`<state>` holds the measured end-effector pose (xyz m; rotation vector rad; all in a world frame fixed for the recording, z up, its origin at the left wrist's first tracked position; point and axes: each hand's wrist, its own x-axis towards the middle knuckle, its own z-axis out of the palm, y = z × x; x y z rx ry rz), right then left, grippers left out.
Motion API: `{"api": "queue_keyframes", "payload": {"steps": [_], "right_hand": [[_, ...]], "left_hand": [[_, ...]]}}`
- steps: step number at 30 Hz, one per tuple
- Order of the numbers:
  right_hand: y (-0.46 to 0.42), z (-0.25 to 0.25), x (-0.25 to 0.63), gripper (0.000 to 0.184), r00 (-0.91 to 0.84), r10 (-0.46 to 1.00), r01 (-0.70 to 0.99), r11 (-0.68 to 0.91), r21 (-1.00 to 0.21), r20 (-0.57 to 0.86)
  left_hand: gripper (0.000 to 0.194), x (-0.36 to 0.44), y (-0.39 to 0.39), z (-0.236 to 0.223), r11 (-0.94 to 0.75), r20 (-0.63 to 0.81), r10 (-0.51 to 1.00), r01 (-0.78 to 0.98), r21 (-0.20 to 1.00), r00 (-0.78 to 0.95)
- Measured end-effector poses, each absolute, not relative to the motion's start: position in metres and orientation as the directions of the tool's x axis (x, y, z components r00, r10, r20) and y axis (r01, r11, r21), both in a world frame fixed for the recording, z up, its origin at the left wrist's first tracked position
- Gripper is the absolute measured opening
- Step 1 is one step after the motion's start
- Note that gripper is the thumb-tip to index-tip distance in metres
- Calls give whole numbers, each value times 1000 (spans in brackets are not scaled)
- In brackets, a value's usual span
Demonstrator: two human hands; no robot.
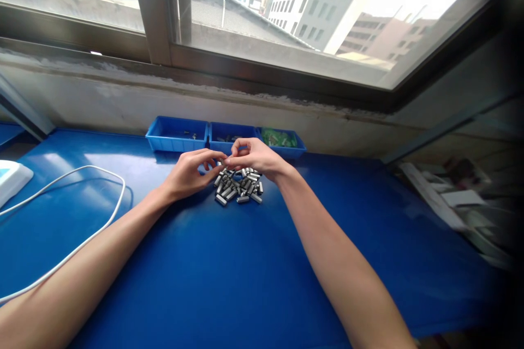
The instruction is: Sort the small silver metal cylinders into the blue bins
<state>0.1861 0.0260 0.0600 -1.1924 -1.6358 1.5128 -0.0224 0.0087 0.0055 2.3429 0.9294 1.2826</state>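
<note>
My left hand [193, 173] and my right hand [257, 158] meet at the fingertips above the far left side of a heap of small metal pieces [242, 190]. These are short, silvery-grey bars with dark ends, lying loose on the blue tabletop [229, 278]. Thumb and forefinger of my right hand are pinched together. The fingers of my left hand close in against that pinch from the left. Whatever sits between the fingertips is too small to make out. Part of the heap is hidden behind both hands.
Behind the hands, three blue bins stand in a row: the left bin [177, 143] and the middle bin hold a few small parts, the right bin [301, 148] green bags. A white cable [117, 204] crosses my left forearm from a white device [12, 180]. Papers [462, 198] lie right.
</note>
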Motion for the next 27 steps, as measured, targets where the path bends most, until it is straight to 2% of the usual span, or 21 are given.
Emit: {"api": "queue_keyframes", "payload": {"steps": [4,8,12,16,22,27], "right_hand": [[25,60,183,38,-438,894,241,13,-971,-96],[26,66,188,29,-413,909,386,117,-915,-58],[23,78,195,18,-449,891,625,261,-735,-66],[16,86,194,16,-525,839,738,366,-567,-143],[14,82,187,16,-584,787,760,443,-476,-199],[13,79,183,16,-557,803,793,437,-425,-212]], "left_hand": [[18,-23,11,3,-708,608,705,406,578,365],[22,-24,15,3,-568,546,821,330,754,165],[26,-30,23,4,-434,457,884,196,880,-97],[31,-37,30,4,-353,370,880,111,929,-297],[39,-37,33,2,-347,332,889,9,938,-314],[34,-34,31,3,-374,381,884,79,924,-271]]}}
